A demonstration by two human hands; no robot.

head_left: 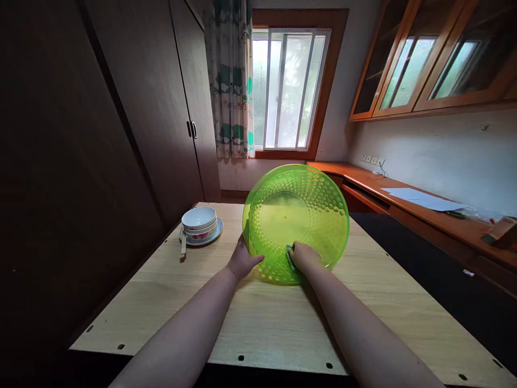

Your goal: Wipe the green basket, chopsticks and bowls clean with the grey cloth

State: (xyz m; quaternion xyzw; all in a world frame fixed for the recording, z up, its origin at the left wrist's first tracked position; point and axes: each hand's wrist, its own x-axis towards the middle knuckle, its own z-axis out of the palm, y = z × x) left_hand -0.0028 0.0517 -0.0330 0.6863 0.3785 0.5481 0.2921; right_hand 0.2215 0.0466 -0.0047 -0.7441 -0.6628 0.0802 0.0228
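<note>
A translucent green plastic basin (285, 215) is tipped up on its side over the wooden table, its inside facing me. My left hand (242, 258) grips its lower left rim, thumb on the near side and the other fingers hidden behind it. Inside the basin, low and right of the middle, my right hand (306, 257) is closed on a small green-and-white cloth (290, 258). The cloth lies against the basin's inner wall; most of it is bunched within the fingers.
White bowls (199, 218) stand stacked on a plate (219, 229) at the table's (161, 302) back left, with chopsticks (183, 247) leaning at their side. On the right runs an orange-brown desk (363, 180) with papers (420, 198). A dark wardrobe (153, 108) lines the left.
</note>
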